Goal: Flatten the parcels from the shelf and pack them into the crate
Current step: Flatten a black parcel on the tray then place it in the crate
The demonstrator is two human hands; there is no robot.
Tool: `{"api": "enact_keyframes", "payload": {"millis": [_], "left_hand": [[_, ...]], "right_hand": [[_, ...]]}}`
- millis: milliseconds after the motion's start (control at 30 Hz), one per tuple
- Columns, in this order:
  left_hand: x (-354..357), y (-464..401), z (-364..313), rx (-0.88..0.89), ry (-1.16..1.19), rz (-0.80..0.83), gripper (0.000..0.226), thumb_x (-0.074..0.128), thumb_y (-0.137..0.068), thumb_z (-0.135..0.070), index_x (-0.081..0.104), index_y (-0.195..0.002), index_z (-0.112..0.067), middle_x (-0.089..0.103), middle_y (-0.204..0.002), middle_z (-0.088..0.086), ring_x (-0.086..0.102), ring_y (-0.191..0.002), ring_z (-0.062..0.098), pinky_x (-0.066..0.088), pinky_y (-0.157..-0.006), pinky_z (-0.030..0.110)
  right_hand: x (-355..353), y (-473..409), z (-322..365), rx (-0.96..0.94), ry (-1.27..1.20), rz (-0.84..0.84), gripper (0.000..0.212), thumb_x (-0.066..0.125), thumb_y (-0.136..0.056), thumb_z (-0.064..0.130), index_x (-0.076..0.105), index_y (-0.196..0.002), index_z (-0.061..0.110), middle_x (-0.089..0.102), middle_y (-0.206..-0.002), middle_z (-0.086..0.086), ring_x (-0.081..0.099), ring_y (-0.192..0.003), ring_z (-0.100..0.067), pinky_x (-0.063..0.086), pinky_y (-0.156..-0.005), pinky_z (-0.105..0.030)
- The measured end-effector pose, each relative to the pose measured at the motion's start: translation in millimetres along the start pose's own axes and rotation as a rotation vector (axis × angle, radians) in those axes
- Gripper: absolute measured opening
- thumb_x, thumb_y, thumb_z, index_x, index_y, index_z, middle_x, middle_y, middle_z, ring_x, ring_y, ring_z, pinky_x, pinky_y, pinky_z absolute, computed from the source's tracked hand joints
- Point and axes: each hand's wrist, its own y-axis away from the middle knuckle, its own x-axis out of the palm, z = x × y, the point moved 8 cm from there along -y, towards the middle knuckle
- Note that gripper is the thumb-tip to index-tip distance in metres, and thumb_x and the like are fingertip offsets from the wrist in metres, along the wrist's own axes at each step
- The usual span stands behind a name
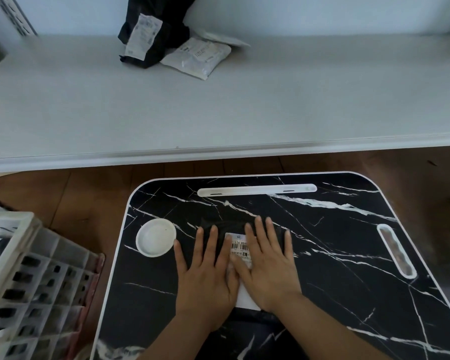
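**Both palms pressing a black parcel flat on the marble-patterned counter**

A black parcel [234,227] lies on the counter [335,255], just right of the round white dish [156,237] set into its top. The left hand [205,279] and right hand [268,268] lie spread on it side by side, fingers straight and palms down; neither grip is closed on anything, they only bear down. Between them shows the parcel's white label [240,246] with its barcode.

The parcel looks like a thin plastic mailer with soft contents: light, limp and probably slick, so it should give under flat pressure but may slide or puff back. To lift it, pinching both short edges would likely hold it flat better than taking the middle.

Two more parcels wait on the shelf [218,113], beyond the dish: a black bag [164,35] standing crumpled and a grey packet [196,58] leaning against it. The crate [24,268] sits on the floor left of the dish, with something already inside.
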Motion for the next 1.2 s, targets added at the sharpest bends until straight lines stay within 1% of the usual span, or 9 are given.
{"api": "enact_keyframes", "payload": {"millis": [100,167,233,267,333,433,633,867,1200], "left_hand": [[1.0,-1.0,0.4,0.005,-0.014,0.014,0.059,0.031,-0.09,-0.045,0.046,-0.142,-0.021,0.037,-0.151,0.008,0.029,-0.142,0.032,0.018,-0.106,0.066],[0.4,-0.2,-0.6,0.015,-0.024,0.019,0.058,0.033,-0.089,-0.044,0.048,-0.14,-0.02,0.041,-0.149,0.009,0.033,-0.14,0.032,0.018,-0.104,0.067],[-7.8,-5.0,-0.1,0.029,-0.045,-0.003,0.056,0.033,-0.089,-0.043,0.054,-0.135,-0.02,0.049,-0.143,0.009,0.041,-0.135,0.033,0.019,-0.103,0.065],[-12.5,-8.7,-0.6,0.045,-0.055,-0.015,0.054,0.033,-0.09,-0.043,0.057,-0.132,-0.02,0.053,-0.139,0.009,0.043,-0.134,0.033,0.019,-0.104,0.063],[-18.4,-16.9,-2.5,0.102,-0.066,-0.032,0.052,0.032,-0.092,-0.044,0.057,-0.132,-0.021,0.053,-0.14,0.009,0.041,-0.136,0.032,0.019,-0.107,0.055],[-10.3,-18.7,-10.6,0.193,-0.079,-0.011,0.054,0.028,-0.095,-0.045,0.044,-0.142,-0.023,0.039,-0.15,0.008,0.031,-0.141,0.029,0.018,-0.108,0.049],[-0.4,-16.9,-9.9,0.176,-0.035,-0.011,0.055,0.027,-0.096,-0.045,0.037,-0.146,-0.025,0.031,-0.154,0.004,0.023,-0.144,0.028,0.017,-0.109,0.047],[1.6,-20.2,-9.3,0.189,-0.061,0.02,0.054,0.026,-0.096,-0.046,0.036,-0.146,-0.026,0.03,-0.155,0.004,0.02,-0.145,0.03,0.016,-0.11,0.047],[-0.3,5.0,12.1,0.115,-0.129,0.04,0.06,0.013,-0.098,-0.055,0.032,-0.147,-0.025,0.032,-0.154,0.007,0.028,-0.142,0.029,0.017,-0.11,0.051]], "right_hand": [[6.4,8.4,-18.4,0.062,0.032,0.008,0.092,-0.025,-0.073,0.076,-0.021,-0.146,0.021,-0.035,-0.152,0.006,-0.037,-0.138,-0.012,-0.021,-0.113,-0.047],[6.7,14.5,-28.7,0.087,0.068,-0.049,0.09,-0.012,-0.087,0.072,0.005,-0.152,0.013,-0.008,-0.161,-0.002,-0.012,-0.148,-0.021,-0.005,-0.116,-0.05],[-0.5,18.6,-33.5,0.117,0.094,-0.141,0.073,0.015,-0.099,0.057,0.041,-0.142,0.004,0.03,-0.155,-0.01,0.021,-0.146,-0.027,0.014,-0.111,-0.053],[-5.3,21.2,-31.2,0.108,0.101,-0.187,0.066,0.025,-0.098,0.05,0.047,-0.137,0.002,0.037,-0.151,-0.012,0.026,-0.144,-0.026,0.018,-0.109,-0.054],[-7.1,25.0,-14.1,0.02,0.109,-0.247,0.059,0.032,-0.095,0.042,0.05,-0.136,0.003,0.041,-0.149,-0.011,0.028,-0.143,-0.024,0.02,-0.108,-0.052],[2.3,30.7,2.5,-0.012,0.1,-0.27,0.055,0.023,-0.101,0.042,0.048,-0.14,0.013,0.042,-0.15,-0.005,0.027,-0.143,-0.02,0.019,-0.107,-0.051],[14.7,31.9,-2.0,0.035,0.071,-0.239,0.055,0.032,-0.097,0.045,0.041,-0.145,0.019,0.033,-0.155,-0.004,0.024,-0.145,-0.02,0.013,-0.109,-0.057],[17.3,27.2,-5.8,0.008,0.1,-0.154,0.058,0.02,-0.1,0.052,0.039,-0.146,0.022,0.03,-0.156,-0.007,0.021,-0.146,-0.022,0.011,-0.109,-0.06],[14.3,45.5,-31.4,0.068,0.178,-0.147,0.081,0.025,-0.093,0.07,0.051,-0.137,0.007,0.041,-0.15,-0.007,0.032,-0.141,-0.021,0.018,-0.106,-0.065]]}}
